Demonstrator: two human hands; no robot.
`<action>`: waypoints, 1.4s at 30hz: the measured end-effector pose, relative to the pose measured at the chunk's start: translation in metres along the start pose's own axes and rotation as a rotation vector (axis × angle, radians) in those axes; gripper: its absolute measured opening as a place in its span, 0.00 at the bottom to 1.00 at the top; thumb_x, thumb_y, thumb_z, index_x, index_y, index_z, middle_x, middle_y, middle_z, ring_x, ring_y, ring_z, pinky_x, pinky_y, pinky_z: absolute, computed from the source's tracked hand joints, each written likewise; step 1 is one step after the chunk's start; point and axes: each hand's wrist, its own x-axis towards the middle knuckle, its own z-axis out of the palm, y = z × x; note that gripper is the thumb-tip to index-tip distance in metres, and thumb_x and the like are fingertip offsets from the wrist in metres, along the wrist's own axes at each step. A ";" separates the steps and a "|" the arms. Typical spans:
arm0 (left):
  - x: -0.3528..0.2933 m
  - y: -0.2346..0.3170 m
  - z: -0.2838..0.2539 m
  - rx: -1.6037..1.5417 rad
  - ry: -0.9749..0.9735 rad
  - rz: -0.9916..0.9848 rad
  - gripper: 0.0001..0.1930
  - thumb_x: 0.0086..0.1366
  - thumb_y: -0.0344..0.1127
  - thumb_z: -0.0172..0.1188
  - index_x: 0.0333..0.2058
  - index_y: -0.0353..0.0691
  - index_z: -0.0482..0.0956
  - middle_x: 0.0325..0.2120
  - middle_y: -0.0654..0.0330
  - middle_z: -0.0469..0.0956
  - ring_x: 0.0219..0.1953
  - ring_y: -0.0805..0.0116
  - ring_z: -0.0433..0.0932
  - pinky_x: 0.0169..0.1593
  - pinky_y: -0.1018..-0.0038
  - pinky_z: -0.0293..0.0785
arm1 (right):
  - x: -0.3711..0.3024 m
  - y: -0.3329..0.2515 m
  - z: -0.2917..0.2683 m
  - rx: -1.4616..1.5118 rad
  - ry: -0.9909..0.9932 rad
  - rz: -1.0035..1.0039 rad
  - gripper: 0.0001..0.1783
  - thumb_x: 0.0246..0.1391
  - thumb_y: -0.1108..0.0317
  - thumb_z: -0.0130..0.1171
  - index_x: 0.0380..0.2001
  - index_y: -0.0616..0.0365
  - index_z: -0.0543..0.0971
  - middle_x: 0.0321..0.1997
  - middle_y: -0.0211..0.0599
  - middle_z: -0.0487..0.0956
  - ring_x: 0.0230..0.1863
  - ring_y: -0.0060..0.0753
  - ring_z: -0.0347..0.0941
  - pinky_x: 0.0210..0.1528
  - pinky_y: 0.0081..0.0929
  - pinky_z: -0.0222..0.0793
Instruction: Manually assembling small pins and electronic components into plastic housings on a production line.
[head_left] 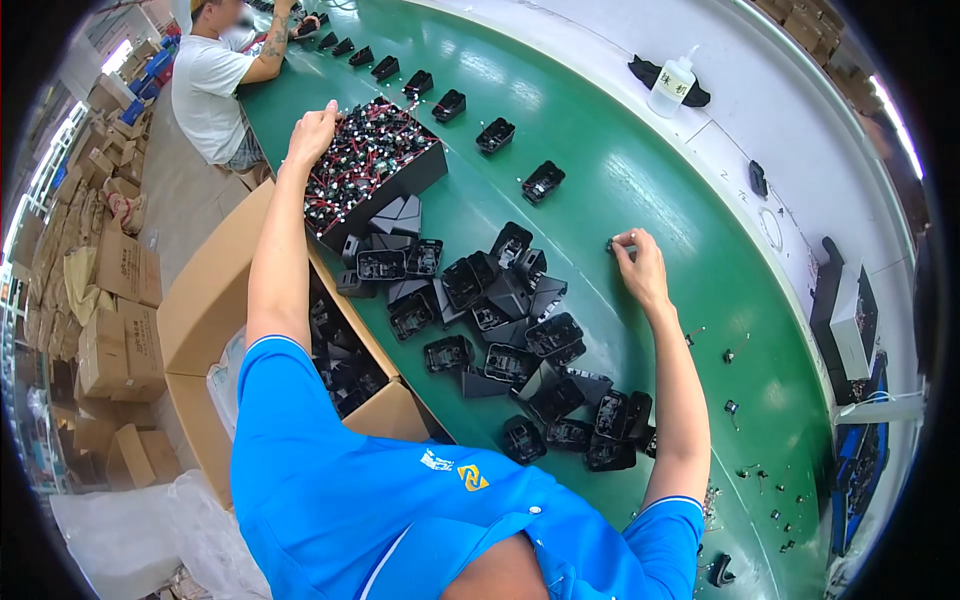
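Note:
My left hand (313,132) is at the far left corner of a black box (405,183), its fingers closed at the rim. The box is heaped with small electronic parts (365,155) on red and black wires. Over the green table, my right hand (641,266) pinches a small dark part (611,244), too small to tell its kind. Between my arms lies a loose pile of black plastic housings (510,300), many of them open side up. A line of similar housings (543,182) runs along the table toward the far left.
An open cardboard box (215,285) with more black parts stands at the table's near left edge. Small wired parts (731,407) lie scattered at the right. A squeeze bottle (671,85) is on the far white ledge. A co-worker (212,90) sits at the far left.

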 end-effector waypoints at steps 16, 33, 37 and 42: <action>-0.130 0.134 0.040 -0.344 0.077 0.598 0.16 0.67 0.43 0.60 0.47 0.37 0.81 0.35 0.57 0.82 0.31 0.65 0.77 0.38 0.70 0.75 | -0.009 0.003 0.000 -0.117 0.076 0.011 0.06 0.54 0.68 0.62 0.34 0.56 0.78 0.34 0.36 0.76 0.37 0.41 0.73 0.42 0.36 0.71; -0.216 0.205 0.117 -1.089 -0.503 0.255 0.15 0.72 0.33 0.47 0.54 0.34 0.71 0.30 0.56 0.77 0.23 0.71 0.70 0.26 0.77 0.68 | -0.051 -0.080 -0.072 1.119 0.013 0.226 0.07 0.61 0.72 0.62 0.40 0.60 0.75 0.47 0.46 0.81 0.46 0.33 0.78 0.50 0.27 0.73; -0.264 0.210 0.124 -1.925 -1.396 -0.077 0.21 0.76 0.36 0.43 0.64 0.37 0.64 0.36 0.53 0.78 0.24 0.73 0.73 0.22 0.81 0.66 | -0.070 -0.119 -0.077 1.101 -0.005 0.078 0.08 0.61 0.74 0.61 0.41 0.60 0.75 0.47 0.47 0.81 0.47 0.35 0.78 0.53 0.28 0.73; -0.294 0.222 0.127 -1.921 -1.456 -0.097 0.22 0.77 0.38 0.40 0.66 0.41 0.61 0.42 0.52 0.76 0.31 0.70 0.76 0.26 0.77 0.72 | -0.104 -0.152 -0.074 0.824 0.193 -0.214 0.07 0.58 0.79 0.61 0.39 0.58 0.76 0.47 0.45 0.82 0.47 0.33 0.76 0.51 0.28 0.72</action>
